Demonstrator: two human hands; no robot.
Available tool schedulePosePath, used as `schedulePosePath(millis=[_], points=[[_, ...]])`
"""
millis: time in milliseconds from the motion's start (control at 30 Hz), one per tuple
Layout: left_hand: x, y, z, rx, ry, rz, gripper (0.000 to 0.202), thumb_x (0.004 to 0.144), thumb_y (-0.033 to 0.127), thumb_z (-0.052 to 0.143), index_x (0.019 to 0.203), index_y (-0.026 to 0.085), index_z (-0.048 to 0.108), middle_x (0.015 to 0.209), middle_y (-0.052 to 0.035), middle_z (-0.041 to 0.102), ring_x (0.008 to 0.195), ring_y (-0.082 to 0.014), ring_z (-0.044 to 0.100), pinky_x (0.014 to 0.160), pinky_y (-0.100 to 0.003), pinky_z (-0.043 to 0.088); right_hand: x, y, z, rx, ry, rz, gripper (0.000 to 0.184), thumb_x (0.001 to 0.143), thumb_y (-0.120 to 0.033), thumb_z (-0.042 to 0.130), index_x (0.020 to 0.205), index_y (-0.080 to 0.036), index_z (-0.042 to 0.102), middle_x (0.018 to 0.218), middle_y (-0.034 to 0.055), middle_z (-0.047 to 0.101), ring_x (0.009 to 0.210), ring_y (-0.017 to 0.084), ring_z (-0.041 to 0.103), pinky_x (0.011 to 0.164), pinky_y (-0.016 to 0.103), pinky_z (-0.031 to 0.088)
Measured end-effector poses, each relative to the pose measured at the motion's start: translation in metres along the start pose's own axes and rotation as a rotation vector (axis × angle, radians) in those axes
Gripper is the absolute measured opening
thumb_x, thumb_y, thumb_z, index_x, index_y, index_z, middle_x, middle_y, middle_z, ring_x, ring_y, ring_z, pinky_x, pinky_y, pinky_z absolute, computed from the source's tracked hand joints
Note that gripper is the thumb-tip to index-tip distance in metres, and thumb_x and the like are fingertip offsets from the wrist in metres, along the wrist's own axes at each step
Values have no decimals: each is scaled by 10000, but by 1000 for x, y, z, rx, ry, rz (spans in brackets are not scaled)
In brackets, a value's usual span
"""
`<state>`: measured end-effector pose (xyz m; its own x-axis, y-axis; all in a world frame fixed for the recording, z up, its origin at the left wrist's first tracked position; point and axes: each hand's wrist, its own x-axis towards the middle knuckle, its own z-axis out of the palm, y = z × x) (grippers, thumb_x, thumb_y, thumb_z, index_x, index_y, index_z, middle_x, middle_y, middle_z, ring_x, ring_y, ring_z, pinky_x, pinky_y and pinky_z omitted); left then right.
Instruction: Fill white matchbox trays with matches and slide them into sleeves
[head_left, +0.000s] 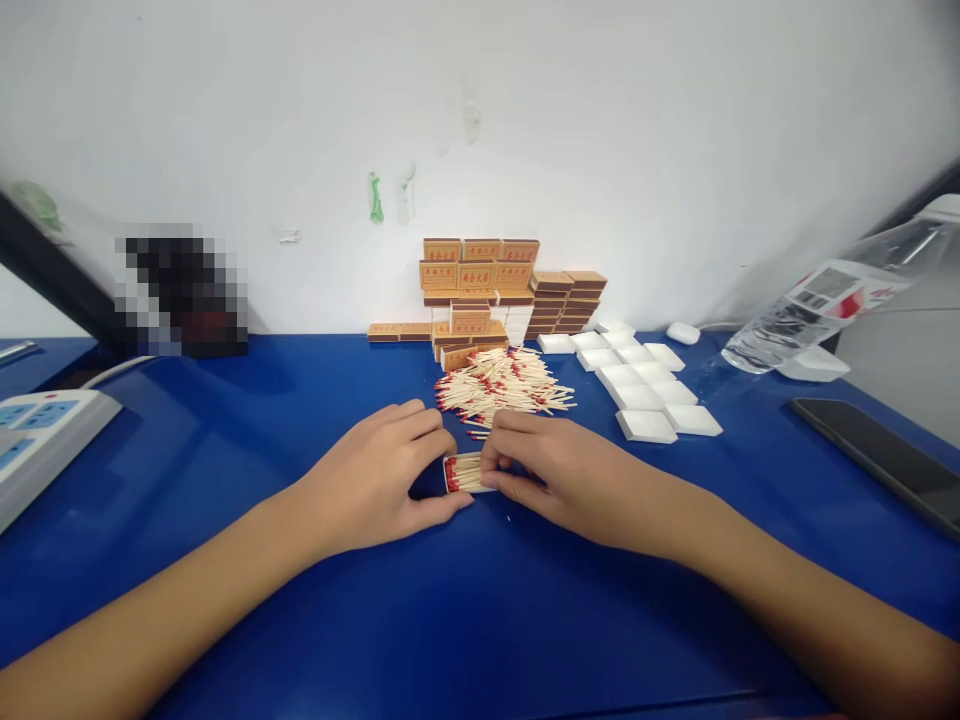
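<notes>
A small white matchbox tray (471,491) holds red-tipped matches (466,471), laid with their heads to the left. Around its left end, my left hand (386,470) has its thumb on the near side and its fingers on the far side. My right hand (551,465) is closed at the tray's right end, thumb and fingertips pinched on the matches; its fingers partly cover them. Just beyond lies a loose pile of matches (506,385). Behind the pile stand stacked yellow-brown matchboxes (476,275).
Several white empty trays (637,375) lie right of the pile. Farther right are a white earphone case (682,333), a tilted water bottle (817,305) and a black phone (885,455). A power strip (60,440) sits at left on the blue table (450,610). A white wall (300,120) rises behind.
</notes>
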<state>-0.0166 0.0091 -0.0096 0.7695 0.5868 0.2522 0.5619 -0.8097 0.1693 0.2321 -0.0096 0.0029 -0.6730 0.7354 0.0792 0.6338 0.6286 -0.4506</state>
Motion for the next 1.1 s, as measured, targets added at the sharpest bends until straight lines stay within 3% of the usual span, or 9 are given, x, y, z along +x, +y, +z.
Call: schedulePosePath(millis=[400,533,767,1100], points=[[-1,0,2,1,16,27,293,985,463,681,956,171,674,939,-61,667,904,-241,608,799,-391,503,1,-3,-1,28,55,-41,153,1043,-169,582,1063,-200,731,1035,55,654,865,171,625,771,317,479],[-1,-1,1,-9,13,28,293,988,459,680,976,167,677,948,-60,668,908,-242,610,809,-397,506,1,2,1,-31,51,-61,204,1049,-164,562,1123,-208,747,1006,55,628,826,169,613,744,314,472],[0,0,1,1,9,44,291,995,468,668,994,178,678,944,-59,667,903,-241,617,806,-389,506,3,8,7,-177,138,-94,128,1030,-175,594,1014,-188,721,980,54,634,806,166,614,704,295,441],[-2,2,3,5,43,93,295,1004,450,659,984,156,681,916,-61,656,873,-237,609,783,-382,495,4,3,10,-450,184,-142,216,1081,-229,522,969,-167,696,953,70,654,789,179,596,646,309,381]])
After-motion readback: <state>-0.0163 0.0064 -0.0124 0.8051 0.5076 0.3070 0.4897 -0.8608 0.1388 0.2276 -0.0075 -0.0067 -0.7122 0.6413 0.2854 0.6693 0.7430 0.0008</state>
